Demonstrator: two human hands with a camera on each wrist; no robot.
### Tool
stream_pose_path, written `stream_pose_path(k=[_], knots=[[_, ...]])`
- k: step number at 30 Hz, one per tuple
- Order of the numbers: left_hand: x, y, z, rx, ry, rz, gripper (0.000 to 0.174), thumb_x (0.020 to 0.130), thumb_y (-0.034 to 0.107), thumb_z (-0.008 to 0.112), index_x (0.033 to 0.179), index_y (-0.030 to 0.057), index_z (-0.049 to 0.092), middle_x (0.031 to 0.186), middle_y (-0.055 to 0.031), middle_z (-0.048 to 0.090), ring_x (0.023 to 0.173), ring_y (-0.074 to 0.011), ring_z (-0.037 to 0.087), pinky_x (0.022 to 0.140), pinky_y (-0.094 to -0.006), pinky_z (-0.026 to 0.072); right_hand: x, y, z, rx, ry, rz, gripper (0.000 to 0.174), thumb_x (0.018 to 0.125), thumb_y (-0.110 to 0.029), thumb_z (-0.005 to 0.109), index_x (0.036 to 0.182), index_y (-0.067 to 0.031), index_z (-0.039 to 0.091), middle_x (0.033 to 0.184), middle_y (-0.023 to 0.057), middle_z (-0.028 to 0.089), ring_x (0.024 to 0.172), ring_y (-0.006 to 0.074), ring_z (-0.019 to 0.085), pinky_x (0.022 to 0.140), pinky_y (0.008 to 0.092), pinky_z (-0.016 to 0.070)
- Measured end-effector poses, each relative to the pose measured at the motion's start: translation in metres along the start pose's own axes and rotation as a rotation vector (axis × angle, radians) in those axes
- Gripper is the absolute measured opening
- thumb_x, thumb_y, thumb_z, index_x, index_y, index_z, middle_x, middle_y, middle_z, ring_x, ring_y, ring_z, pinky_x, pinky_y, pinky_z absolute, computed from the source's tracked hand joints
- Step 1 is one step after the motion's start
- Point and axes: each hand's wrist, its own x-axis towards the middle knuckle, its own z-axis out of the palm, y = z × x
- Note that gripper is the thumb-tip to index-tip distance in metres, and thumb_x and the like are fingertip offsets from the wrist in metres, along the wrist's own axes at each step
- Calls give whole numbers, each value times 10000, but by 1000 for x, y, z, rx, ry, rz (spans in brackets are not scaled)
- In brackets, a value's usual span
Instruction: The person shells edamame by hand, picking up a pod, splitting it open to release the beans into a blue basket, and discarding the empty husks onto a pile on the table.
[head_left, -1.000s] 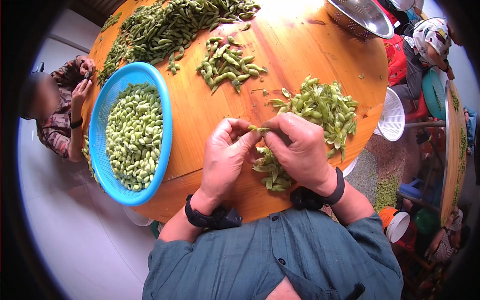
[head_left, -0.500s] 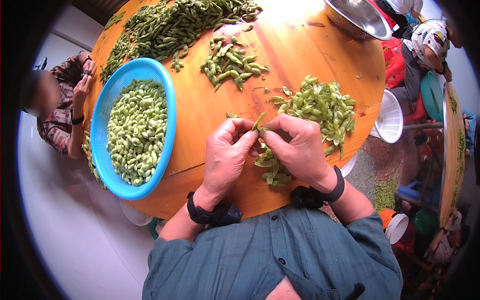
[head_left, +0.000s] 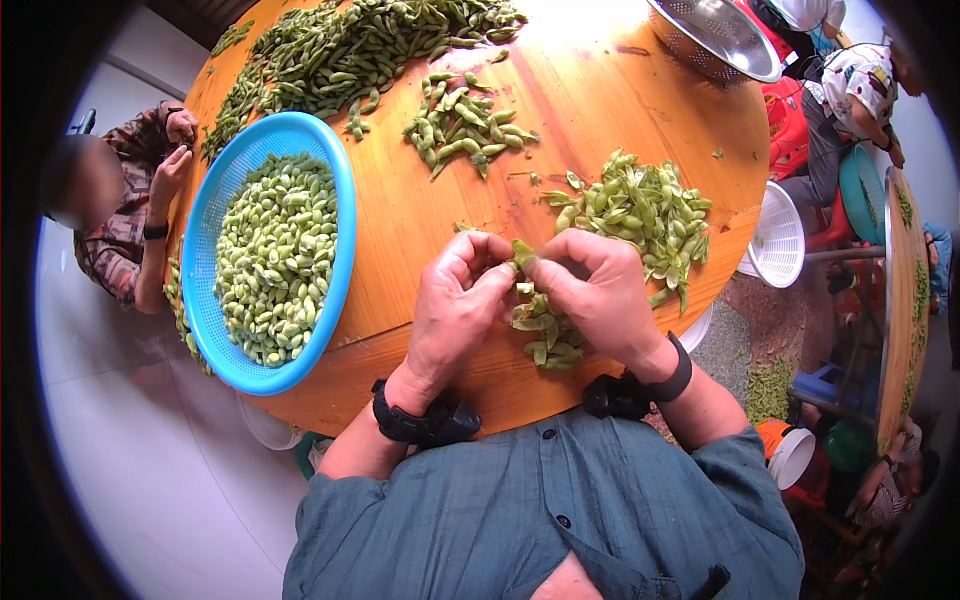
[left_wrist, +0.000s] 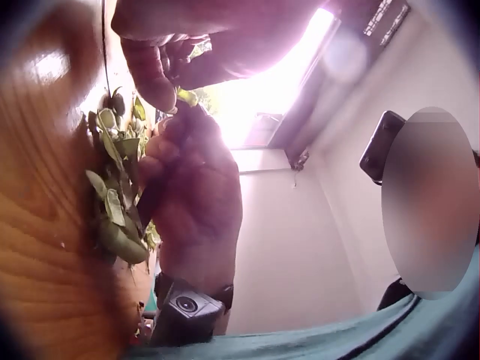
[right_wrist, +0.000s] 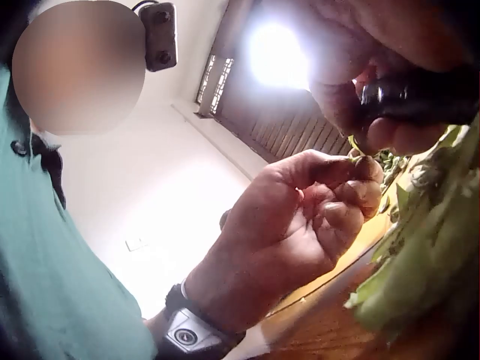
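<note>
Pod (head_left: 522, 254): pinched between the fingertips of both hands, above the near edge of the table (head_left: 620, 100), over a small heap of shells (head_left: 548, 338).
Pod axis: roughly away from the person, with the free tip pointing across the table.
Left hand (head_left: 455, 305): fingers curled, thumb and forefinger clamped on the pod.
Right hand (head_left: 598, 290): knuckles up, fingertips gripping the same pod.
Hands: together, meeting at the pod.
Left of them: a blue basket (head_left: 341, 215) of beans.
</note>
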Motion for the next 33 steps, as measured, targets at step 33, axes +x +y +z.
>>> stream_pose_path(k=[33], knots=[[1, 7, -24, 280, 33, 91, 181, 927, 101, 653, 1073, -7, 653, 856, -14, 604, 710, -93, 558, 616, -232, 476, 4, 2, -31, -185, 78, -40, 152, 852, -101, 695, 778, 8, 618, 662, 104, 624, 576, 195, 595, 541, 322, 453]])
